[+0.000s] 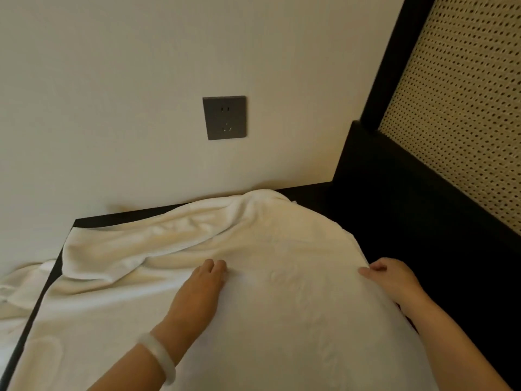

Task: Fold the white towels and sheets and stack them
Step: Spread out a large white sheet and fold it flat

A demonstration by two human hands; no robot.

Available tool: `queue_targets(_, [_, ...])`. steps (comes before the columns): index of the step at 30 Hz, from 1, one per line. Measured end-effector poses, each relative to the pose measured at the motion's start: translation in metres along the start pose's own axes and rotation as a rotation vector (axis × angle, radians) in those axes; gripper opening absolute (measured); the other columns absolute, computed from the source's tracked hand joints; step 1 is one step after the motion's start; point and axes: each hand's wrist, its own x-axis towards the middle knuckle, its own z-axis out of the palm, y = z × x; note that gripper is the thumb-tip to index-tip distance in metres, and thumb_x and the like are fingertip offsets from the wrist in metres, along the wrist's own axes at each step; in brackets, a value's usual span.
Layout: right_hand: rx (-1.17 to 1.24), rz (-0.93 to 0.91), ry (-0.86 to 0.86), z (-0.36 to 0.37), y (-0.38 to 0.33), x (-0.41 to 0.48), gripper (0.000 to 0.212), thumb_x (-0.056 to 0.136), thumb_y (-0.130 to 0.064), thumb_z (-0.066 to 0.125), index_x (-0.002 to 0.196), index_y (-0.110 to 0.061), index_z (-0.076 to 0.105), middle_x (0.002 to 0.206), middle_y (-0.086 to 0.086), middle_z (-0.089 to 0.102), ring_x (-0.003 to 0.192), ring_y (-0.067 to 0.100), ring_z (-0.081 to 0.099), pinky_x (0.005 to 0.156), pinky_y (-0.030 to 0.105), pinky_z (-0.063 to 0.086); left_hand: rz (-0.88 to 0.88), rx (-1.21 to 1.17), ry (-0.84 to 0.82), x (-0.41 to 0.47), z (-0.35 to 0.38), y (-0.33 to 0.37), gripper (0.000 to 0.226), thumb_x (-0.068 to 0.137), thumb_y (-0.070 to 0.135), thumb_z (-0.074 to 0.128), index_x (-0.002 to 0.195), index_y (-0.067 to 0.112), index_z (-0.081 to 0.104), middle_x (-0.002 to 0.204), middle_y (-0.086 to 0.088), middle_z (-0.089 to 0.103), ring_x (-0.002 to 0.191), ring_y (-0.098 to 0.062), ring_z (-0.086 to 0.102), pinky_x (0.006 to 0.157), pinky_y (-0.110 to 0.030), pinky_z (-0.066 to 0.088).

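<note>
Low in the frame, the left hand (197, 294) lay flat, fingers straight, on one white towel (267, 241), and the right hand (392, 280) pinched its edge.

Cream wall (112, 80) with grey socket (224, 117); black-framed woven cane panel (465, 108) at right.

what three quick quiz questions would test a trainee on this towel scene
1. True or false: the left hand lies flat on the towel.
2. What is on the wall? A clock; B socket; C mirror.
3. Fill in: the right hand pinches the towel's ____.
Key: 1 true; 2 B; 3 edge.
</note>
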Motion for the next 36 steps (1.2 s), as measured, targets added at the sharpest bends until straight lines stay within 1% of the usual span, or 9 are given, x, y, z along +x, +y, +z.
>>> queue_targets(6, [0.082, -0.122, 0.140, 0.005, -0.005, 0.014, 0.017, 0.094, -0.012, 0.066, 0.083, -0.004, 0.055, 0.073, 0.007, 0.055, 0.065, 0.020, 0.049, 0.060, 0.031, 0.035, -0.029, 0.071, 0.050, 0.017, -0.009, 0.005, 0.010, 0.103, 0.019, 0.042, 0.093, 0.021, 0.041, 0.084, 0.004, 0.041, 0.065, -0.018, 0.043, 0.059, -0.029, 0.031])
queue_targets(10, [-0.018, -0.077, 0.287, 0.014, -0.002, 0.007, 0.014, 0.099, -0.015, 0.058, 0.093, -0.005, 0.051, 0.077, 0.010, 0.055, 0.067, 0.023, 0.052, 0.058, 0.034, 0.038, -0.007, 0.034, 0.069, 0.020, -0.006, 0.008, 0.015, 0.102, 0.016, 0.044, 0.117, 0.018, 0.048, 0.104, 0.001, 0.051, 0.087, -0.019, 0.053, 0.071, -0.028, 0.041])
queue_targets(13, [-0.266, -0.099, 0.341, 0.019, -0.015, -0.004, 0.024, 0.095, -0.009, 0.059, 0.116, -0.003, 0.053, 0.110, 0.021, 0.060, 0.099, 0.039, 0.056, 0.081, 0.044, 0.048, 0.030, 0.052, 0.012, 0.012, -0.002, 0.006, 0.045, 0.101, 0.026, 0.047, 0.144, 0.017, 0.036, 0.134, 0.003, 0.044, 0.122, -0.018, 0.043, 0.102, -0.026, 0.035])
queue_targets(16, [-0.467, -0.355, 0.440, 0.037, -0.044, -0.017, 0.045, 0.087, -0.005, 0.067, 0.130, 0.000, 0.054, 0.132, 0.023, 0.055, 0.121, 0.041, 0.050, 0.101, 0.050, 0.039, 0.056, 0.066, 0.025, -0.008, -0.003, -0.001, 0.053, 0.100, 0.032, 0.049, 0.149, 0.016, 0.035, 0.141, 0.003, 0.043, 0.130, -0.017, 0.042, 0.110, -0.026, 0.031])
queue_targets(19, [-0.451, -0.749, 0.146, 0.081, -0.076, -0.042, 0.057, 0.096, -0.019, 0.059, 0.148, -0.009, 0.041, 0.156, 0.009, 0.036, 0.145, 0.026, 0.031, 0.120, 0.038, 0.017, 0.073, 0.164, 0.113, -0.035, -0.006, -0.019, 0.047, 0.095, 0.034, 0.048, 0.134, 0.010, 0.058, 0.135, -0.004, 0.059, 0.124, -0.023, 0.058, 0.108, -0.032, 0.040])
queue_targets(23, [-0.715, -0.739, -0.087, 0.127, -0.092, -0.042, 0.058, 0.106, -0.043, 0.019, 0.157, -0.029, -0.002, 0.164, -0.011, -0.010, 0.150, 0.005, -0.009, 0.122, 0.035, -0.009, -0.093, 0.258, 0.078, -0.073, -0.016, -0.058, 0.055, 0.096, 0.044, 0.033, 0.139, 0.019, 0.055, 0.148, -0.003, 0.047, 0.137, -0.024, 0.044, 0.112, -0.036, 0.016])
queue_targets(27, [-0.711, -0.652, 0.008, 0.143, -0.133, -0.044, 0.053, 0.104, -0.045, 0.017, 0.154, -0.026, 0.024, 0.163, -0.007, 0.019, 0.150, 0.011, 0.014, 0.122, 0.044, 0.006, -0.305, 0.171, 0.168, -0.098, -0.031, -0.097, 0.060, 0.095, 0.042, 0.023, 0.144, 0.019, 0.050, 0.155, -0.004, 0.038, 0.145, -0.024, 0.034, 0.117, -0.043, 0.019])
queue_targets(31, [-0.697, -0.814, -0.130, 0.177, -0.154, -0.062, 0.054, 0.105, -0.044, 0.022, 0.156, -0.027, 0.017, 0.165, -0.005, 0.010, 0.151, 0.010, 0.006, 0.122, 0.035, -0.001, -0.808, -0.002, 0.379, -0.113, -0.062, -0.145, 0.037, 0.102, 0.025, 0.039, 0.134, 0.014, 0.055, 0.133, -0.009, 0.054, 0.120, -0.029, 0.052, 0.102, -0.043, 0.041])
queue_targets(36, [-0.607, -0.914, -0.005, 0.199, -0.143, -0.069, 0.072, 0.096, -0.054, 0.013, 0.150, -0.015, 0.040, 0.159, 0.005, 0.031, 0.148, 0.023, 0.028, 0.121, 0.048, 0.016, -1.071, -0.608, 0.240, -0.112, -0.107, -0.187, 0.018, 0.101, 0.018, 0.049, 0.099, 0.009, 0.064, 0.097, -0.015, 0.067, 0.086, -0.030, 0.065, 0.078, -0.039, 0.057])
